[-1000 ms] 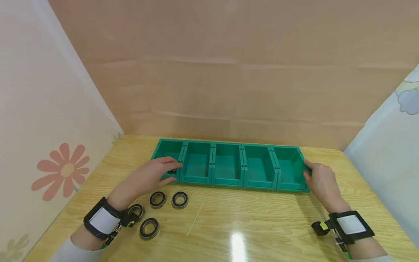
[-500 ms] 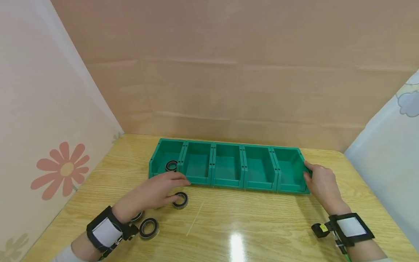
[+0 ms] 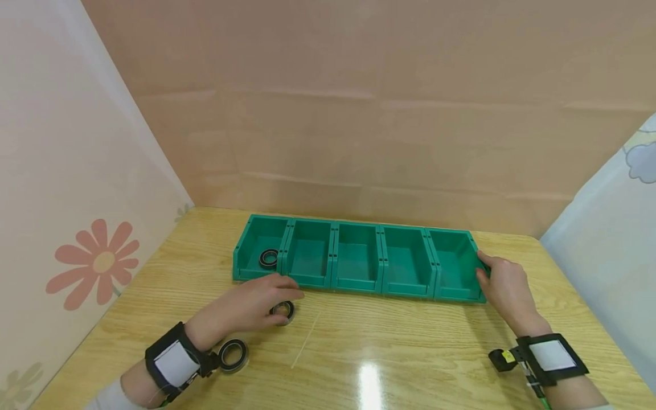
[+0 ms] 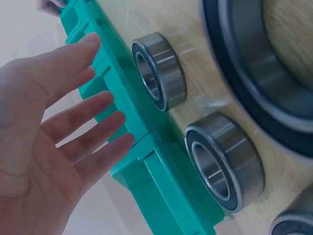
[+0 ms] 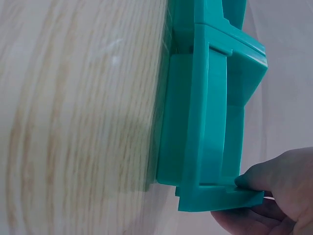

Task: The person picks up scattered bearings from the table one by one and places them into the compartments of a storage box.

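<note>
My left hand (image 3: 253,302) hovers palm-down over the table in front of the bins, fingers extended and holding nothing. Its thumb and fingertips reach over a black-sealed ball bearing (image 3: 291,308), partly covering it. In the left wrist view that bearing (image 4: 168,73) stands apart from the fingers, and another bearing (image 4: 234,161) lies beside it. One more bearing (image 3: 262,259) rests inside the leftmost green bin (image 3: 246,245). At the row's other end, my right hand (image 3: 507,287) pinches the side wall of the rightmost bin (image 5: 220,197) between thumb and fingers.
A bearing (image 3: 243,363) lies near my left wrist strap, and other bearings are hidden under the left hand and forearm. The green bins (image 3: 357,285) stand joined in a row before the brown backdrop (image 3: 359,142). Patterned panels (image 3: 102,142) flank the wooden table (image 3: 410,347).
My left hand has come out of the leftmost bin, leaving a bearing in it, and has moved toward me over the bearings on the table. The right hand keeps its grip on the bin wall.
</note>
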The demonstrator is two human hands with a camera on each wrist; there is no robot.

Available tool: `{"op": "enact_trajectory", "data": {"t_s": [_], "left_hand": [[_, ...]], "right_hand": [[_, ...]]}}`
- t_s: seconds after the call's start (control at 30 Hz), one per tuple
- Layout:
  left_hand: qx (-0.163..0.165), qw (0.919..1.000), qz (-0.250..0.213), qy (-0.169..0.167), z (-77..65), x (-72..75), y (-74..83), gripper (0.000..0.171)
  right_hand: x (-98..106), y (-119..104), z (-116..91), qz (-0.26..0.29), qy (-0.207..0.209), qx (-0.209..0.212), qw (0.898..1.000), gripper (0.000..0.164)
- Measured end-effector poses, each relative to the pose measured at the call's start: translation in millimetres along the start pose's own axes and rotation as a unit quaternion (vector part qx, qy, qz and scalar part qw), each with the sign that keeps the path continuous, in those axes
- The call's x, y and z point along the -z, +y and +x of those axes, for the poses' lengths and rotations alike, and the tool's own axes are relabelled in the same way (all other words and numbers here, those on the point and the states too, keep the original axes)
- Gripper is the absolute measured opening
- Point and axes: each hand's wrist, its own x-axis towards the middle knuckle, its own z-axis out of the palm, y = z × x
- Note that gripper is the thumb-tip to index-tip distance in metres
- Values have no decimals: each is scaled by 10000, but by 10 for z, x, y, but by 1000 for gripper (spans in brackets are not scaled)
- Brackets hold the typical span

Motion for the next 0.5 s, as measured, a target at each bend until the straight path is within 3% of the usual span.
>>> {"op": "enact_trajectory", "data": {"t_s": [0.5], "left_hand": [[216,9984,-3,-524,3,-33,39,42]], "right_hand": [[4,-8,3,-6,107,82,9999,38]]}}
